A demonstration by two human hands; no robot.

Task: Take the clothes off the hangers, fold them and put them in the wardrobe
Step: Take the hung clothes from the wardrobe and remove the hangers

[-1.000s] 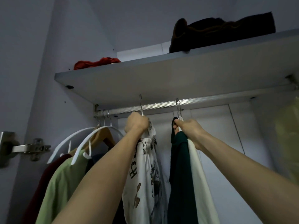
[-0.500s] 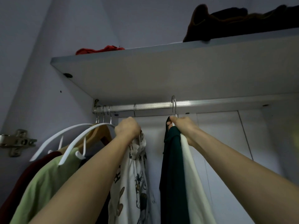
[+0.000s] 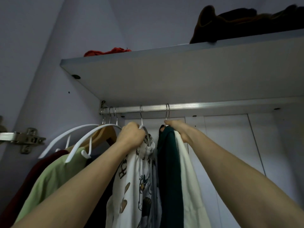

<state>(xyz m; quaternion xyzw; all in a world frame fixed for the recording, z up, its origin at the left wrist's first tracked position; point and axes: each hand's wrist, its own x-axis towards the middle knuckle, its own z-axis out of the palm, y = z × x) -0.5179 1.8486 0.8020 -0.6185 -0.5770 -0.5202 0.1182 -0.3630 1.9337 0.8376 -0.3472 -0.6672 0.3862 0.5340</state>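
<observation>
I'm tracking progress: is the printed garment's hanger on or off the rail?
On. Its hook loops over the rail, while the left hand grips the printed garment at its top.

A pale shelf (image 3: 189, 74) spans the wardrobe — a crumpled red cloth (image 3: 107, 51) lies on its left end, a dark brown bundle (image 3: 243, 23) on its right. Beneath it runs a metal rail (image 3: 205, 106) — hanger hooks (image 3: 167, 111) hang over it.

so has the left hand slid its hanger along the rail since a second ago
Cannot tell. The left hand grips its hanger as before, the hook on the rail about as far from the hook above the right hand; only the camera clearly moved.
</observation>
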